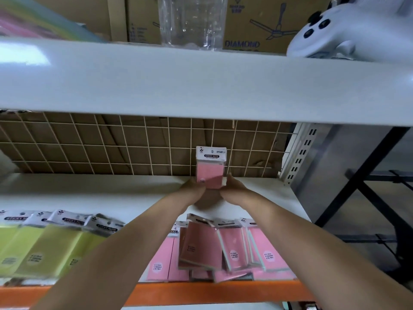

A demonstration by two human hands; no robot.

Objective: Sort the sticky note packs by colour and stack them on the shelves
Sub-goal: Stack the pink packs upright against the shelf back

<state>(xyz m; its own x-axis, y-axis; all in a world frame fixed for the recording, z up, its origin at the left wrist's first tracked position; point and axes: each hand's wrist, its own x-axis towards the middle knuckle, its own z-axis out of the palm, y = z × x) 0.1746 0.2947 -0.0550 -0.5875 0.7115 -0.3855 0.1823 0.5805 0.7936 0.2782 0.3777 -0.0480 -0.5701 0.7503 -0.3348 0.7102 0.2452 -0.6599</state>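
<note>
White shelf [89, 193], orange front edge. Yellow packs [44, 245] in a row near left, pink packs [223, 249] piled loose near right. One pink pack [210, 167] upright at far centre by the wire grid [89, 144]; my left hand [194, 186] and right hand [232, 186] both grip its lower end.

A white wire grid [134, 144] backs the bay, with brown cardboard [67, 139] pressed flat behind it. Above, a white board [201, 86] catches a bright glare at its left end, and cardboard boxes [257, 21] stand on it, one printed with a ceiling fan. To the right, a slotted white upright [299, 151] rises beside black metal braces [366, 166].
</note>
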